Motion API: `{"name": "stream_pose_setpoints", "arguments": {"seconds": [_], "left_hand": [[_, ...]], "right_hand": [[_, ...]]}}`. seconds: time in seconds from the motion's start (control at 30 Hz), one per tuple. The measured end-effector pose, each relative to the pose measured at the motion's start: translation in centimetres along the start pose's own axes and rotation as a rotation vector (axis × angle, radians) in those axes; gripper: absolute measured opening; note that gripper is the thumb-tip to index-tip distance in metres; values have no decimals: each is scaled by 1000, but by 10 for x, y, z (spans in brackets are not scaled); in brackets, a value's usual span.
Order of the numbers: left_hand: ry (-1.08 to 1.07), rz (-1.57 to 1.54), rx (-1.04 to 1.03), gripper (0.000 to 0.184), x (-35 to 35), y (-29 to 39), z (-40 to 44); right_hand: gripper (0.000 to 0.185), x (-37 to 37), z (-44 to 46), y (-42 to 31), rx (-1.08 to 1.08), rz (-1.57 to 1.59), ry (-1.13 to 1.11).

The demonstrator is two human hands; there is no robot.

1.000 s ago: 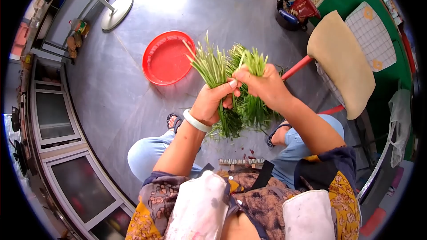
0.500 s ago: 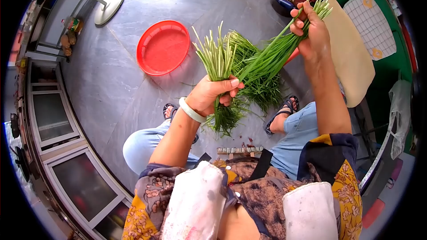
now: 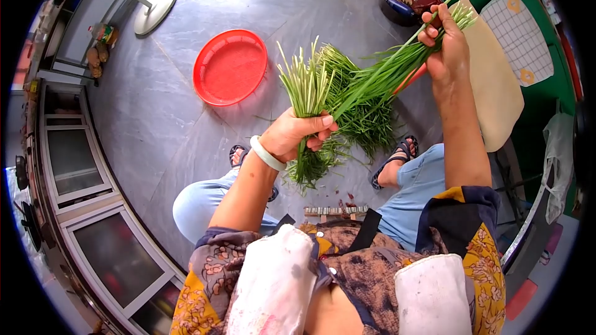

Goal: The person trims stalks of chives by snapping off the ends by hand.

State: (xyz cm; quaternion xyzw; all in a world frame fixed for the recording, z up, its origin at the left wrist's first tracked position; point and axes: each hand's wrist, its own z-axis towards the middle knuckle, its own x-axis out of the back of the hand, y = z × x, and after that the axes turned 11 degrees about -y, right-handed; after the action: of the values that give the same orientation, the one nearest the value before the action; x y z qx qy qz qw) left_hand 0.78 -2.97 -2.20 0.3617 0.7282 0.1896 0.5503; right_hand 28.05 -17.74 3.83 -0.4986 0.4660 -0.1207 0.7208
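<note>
My left hand (image 3: pixel 299 133) is closed around an upright bunch of garlic chives (image 3: pixel 305 90), pale cut ends up and green leaves hanging below the fist. My right hand (image 3: pixel 449 46), higher and to the right, grips a second bundle of chives (image 3: pixel 397 65) near its pale ends. The leaves of that bundle slant down toward my left thumb. On the floor between my feet lies a loose heap of chives (image 3: pixel 369 118), partly hidden by both bundles. Left of the bunches sits a red plastic basket (image 3: pixel 230 71) with nothing visible inside.
A tan board (image 3: pixel 496 87) and a checked cloth (image 3: pixel 518 34) are at the right, by a green surface. A dark container (image 3: pixel 400 9) holding packets stands at the back. Glass-fronted cabinets (image 3: pixel 115 257) line the left, with a round white stand base (image 3: pixel 155 11) beyond.
My right hand has moved slightly right and down with its chives, drawing them a little away from my left hand. My left hand stays nearly where it was, still holding its bunch.
</note>
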Motion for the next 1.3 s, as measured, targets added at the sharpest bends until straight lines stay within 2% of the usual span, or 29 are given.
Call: {"name": "stream_pose_setpoints", "arguments": {"seconds": [0.07,0.17,0.27,0.4,0.5,0.77,0.9,1.07,1.1,1.23,1.3], "left_hand": [[8,-7,-2,21,2,0,0],[137,6,-88,19,1,-1,2],[281,-197,-304,18,10,-7,9],[358,-378,-384,19,17,-6,12],[378,-377,-420,20,18,-5,13],[476,-400,-449,20,44,-20,15],[506,-255,-416,14,41,-20,16],[496,-92,-364,23,24,-9,17],[489,-86,-395,22,25,-11,18],[536,45,-295,17,31,-16,18],[527,-5,-276,19,27,-14,16]], "right_hand": [[20,1,1,-1,14,-10,15],[19,-2,-1,-1,32,4,8],[19,-13,-7,1,59,-23,33],[20,-32,-19,9,111,-63,16],[20,-41,-26,10,138,-131,8],[20,-42,-28,2,218,-166,-25],[20,-38,-25,-9,202,-158,32],[20,-21,-16,-15,203,-47,15],[20,-15,-13,-18,209,-15,-3],[20,9,-6,-31,229,123,-61],[22,11,-4,-37,207,102,-43]]}}
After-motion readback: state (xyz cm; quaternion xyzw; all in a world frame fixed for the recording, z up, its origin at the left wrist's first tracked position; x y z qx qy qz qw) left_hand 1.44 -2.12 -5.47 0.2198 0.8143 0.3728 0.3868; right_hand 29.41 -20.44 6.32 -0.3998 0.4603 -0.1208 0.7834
